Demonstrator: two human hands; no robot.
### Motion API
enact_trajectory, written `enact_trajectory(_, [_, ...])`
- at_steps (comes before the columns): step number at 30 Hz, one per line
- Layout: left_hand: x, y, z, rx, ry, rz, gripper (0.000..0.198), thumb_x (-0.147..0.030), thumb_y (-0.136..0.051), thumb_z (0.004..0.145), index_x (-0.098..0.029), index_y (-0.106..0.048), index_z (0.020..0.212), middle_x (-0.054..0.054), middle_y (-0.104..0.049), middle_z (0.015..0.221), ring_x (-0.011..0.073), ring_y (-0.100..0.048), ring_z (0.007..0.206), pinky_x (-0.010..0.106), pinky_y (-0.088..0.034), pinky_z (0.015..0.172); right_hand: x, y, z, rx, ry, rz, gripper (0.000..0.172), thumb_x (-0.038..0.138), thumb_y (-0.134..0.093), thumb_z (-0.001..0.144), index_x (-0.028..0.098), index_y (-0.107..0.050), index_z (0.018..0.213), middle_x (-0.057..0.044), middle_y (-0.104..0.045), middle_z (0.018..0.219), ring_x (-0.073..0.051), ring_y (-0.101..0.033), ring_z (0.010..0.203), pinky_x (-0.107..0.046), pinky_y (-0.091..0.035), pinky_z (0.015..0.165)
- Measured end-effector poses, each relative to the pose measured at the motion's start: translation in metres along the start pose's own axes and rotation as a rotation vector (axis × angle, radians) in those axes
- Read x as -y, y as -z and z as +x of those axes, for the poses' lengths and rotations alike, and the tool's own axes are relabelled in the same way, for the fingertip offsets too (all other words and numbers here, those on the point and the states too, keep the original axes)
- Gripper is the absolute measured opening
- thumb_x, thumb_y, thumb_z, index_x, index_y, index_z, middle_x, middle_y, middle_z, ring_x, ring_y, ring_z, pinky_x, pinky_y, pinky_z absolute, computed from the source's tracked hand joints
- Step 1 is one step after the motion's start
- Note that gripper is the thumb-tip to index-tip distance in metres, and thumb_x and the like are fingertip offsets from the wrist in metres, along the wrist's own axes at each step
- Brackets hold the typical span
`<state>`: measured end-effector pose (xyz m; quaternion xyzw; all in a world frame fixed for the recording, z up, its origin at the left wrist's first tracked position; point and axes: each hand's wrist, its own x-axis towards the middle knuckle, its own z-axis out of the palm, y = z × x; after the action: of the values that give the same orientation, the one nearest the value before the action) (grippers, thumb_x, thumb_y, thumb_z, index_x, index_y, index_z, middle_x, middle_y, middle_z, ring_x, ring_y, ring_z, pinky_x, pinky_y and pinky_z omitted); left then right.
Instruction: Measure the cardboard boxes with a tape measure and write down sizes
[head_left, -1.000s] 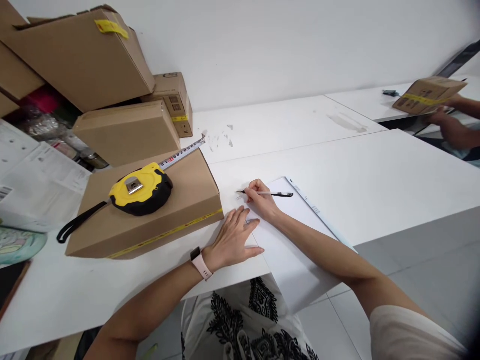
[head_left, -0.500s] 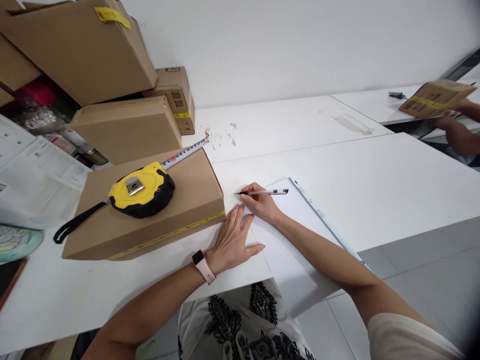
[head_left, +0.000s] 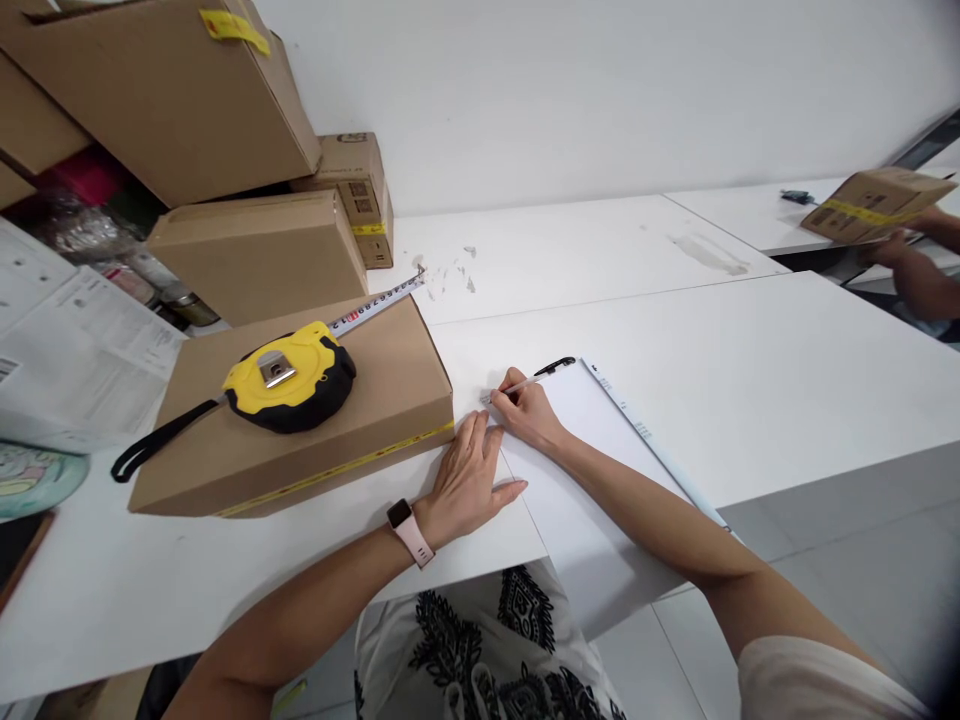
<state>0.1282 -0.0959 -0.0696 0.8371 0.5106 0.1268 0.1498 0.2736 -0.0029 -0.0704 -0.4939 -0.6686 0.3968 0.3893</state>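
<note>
My right hand (head_left: 527, 412) grips a pen (head_left: 555, 367) with a clear barrel and black cap end, its tip low over the white surface near the paper's top left. Flat beside it, fingers spread, lies my left hand (head_left: 472, 470), with a pink-strapped watch on the wrist. Under my right forearm is a large white sheet of paper (head_left: 592, 480) with a pale blue printed edge. Left of my hands, a yellow and black tape measure (head_left: 292, 375) rests on a closed cardboard box (head_left: 397, 370), its blade partly drawn out past the box's far edge.
Several cardboard boxes (head_left: 262, 250) are stacked at the back left against the wall. A plastic-wrapped printed package (head_left: 90, 340) stands at the left edge. On the far right, another person's hands (head_left: 911, 245) hold a taped box (head_left: 870, 205) at the neighbouring table.
The pen has tilted, its cap end rising away from me, and my right fingers have curled further over the tip. My left hand stays in place.
</note>
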Motion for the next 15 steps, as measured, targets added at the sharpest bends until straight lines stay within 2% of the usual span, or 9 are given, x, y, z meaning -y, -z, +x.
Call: enact_trajectory(15, [0.0033, -0.0069, -0.0010, -0.027, -0.016, 0.044, 0.074, -0.053, -0.062, 0.090, -0.004, -0.042, 0.141, 0.032, -0.031, 0.156, 0.0432, -0.024, 0.149, 0.058, -0.036, 0.113, -0.0002, -0.0011, 0.0006, 0.026, 0.000, -0.019, 0.016, 0.028, -0.056, 0.083, 0.023, -0.044, 0.072, 0.008, -0.042, 0.053, -0.012, -0.041, 0.052, -0.027, -0.030, 0.053])
